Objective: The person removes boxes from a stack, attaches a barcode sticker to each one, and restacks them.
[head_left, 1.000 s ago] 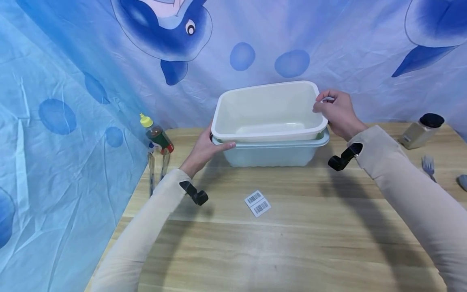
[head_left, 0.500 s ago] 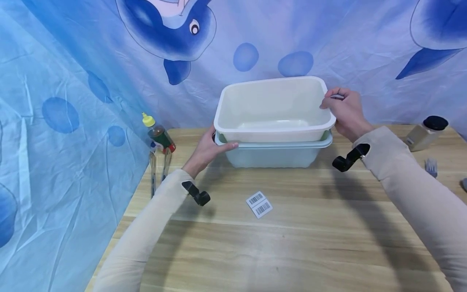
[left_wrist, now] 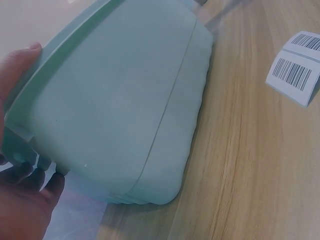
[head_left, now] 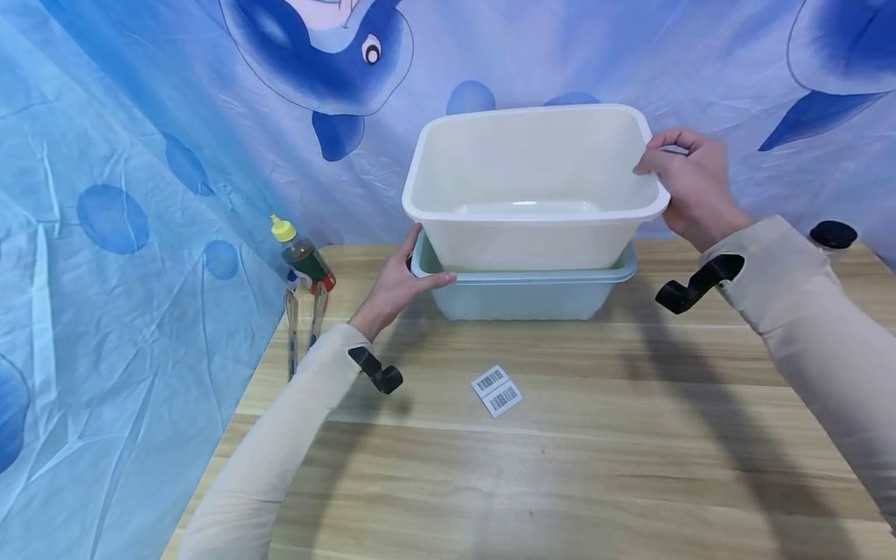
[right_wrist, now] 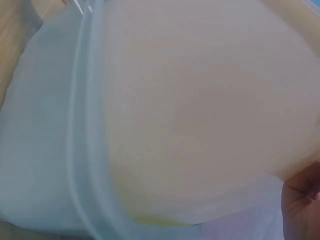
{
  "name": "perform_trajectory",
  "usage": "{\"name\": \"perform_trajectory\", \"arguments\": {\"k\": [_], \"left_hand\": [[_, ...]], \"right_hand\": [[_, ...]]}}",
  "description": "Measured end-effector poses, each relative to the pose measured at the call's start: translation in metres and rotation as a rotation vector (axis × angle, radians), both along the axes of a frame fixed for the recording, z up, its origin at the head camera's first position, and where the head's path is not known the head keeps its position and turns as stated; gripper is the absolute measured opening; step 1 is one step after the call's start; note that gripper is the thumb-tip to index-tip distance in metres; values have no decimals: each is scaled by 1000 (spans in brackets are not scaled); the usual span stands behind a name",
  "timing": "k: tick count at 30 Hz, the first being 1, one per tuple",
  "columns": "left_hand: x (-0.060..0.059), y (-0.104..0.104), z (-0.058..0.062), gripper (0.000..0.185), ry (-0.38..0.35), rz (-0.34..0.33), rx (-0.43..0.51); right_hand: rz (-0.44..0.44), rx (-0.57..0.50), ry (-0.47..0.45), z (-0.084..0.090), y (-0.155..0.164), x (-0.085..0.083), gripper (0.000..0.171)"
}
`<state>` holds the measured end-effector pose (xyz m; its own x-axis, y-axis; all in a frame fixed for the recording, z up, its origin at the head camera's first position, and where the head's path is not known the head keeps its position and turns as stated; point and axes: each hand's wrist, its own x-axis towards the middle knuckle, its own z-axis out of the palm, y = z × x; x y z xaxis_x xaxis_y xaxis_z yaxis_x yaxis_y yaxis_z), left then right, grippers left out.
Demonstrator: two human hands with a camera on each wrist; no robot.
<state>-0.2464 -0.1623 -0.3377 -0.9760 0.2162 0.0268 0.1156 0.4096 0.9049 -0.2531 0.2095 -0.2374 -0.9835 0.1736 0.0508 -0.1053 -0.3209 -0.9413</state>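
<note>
A white plastic basin [head_left: 525, 247] is raised partway out of a pale green basin [head_left: 521, 299] that stands on the table. My right hand [head_left: 700, 183] pinches the white basin's right rim, thumb on the inside. At the green basin's left end, my left hand [head_left: 395, 289] grips the rim, its thumb along the front edge. The left wrist view shows fingers of the left hand [left_wrist: 25, 200] curled under that rim. In the right wrist view the white basin [right_wrist: 200, 100] fills most of the frame, and part of my right hand [right_wrist: 302, 205] appears at its edge.
A folded barcode card [head_left: 497, 391] lies on the wooden table [head_left: 595, 467]. At the left edge are a yellow-capped bottle [head_left: 306, 260] and metal tongs [head_left: 292, 330]. A black-lidded jar [head_left: 833, 234] is partly hidden by my right sleeve. A patterned curtain [head_left: 392, 183] hangs behind.
My right hand has lifted the white basin up and slightly right, out of the green one. The left hand keeps its grip on the green basin, which stays in place.
</note>
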Motion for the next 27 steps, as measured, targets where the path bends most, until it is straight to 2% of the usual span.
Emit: {"name": "perform_trajectory", "arguments": {"k": [9, 15, 22, 27], "left_hand": [[-2, 3, 1, 110, -26, 2, -30], [-3, 3, 1, 111, -28, -4, -11], [-5, 0, 1, 110, -34, 14, -16], [-4, -1, 1, 110, -35, 21, -22]], "right_hand": [[-3, -68, 103, 29, 16, 7, 14], [-25, -96, 125, 45, 34, 13, 13], [-69, -83, 196, 49, 65, 23, 12], [-81, -103, 224, 46, 92, 23, 16]]}}
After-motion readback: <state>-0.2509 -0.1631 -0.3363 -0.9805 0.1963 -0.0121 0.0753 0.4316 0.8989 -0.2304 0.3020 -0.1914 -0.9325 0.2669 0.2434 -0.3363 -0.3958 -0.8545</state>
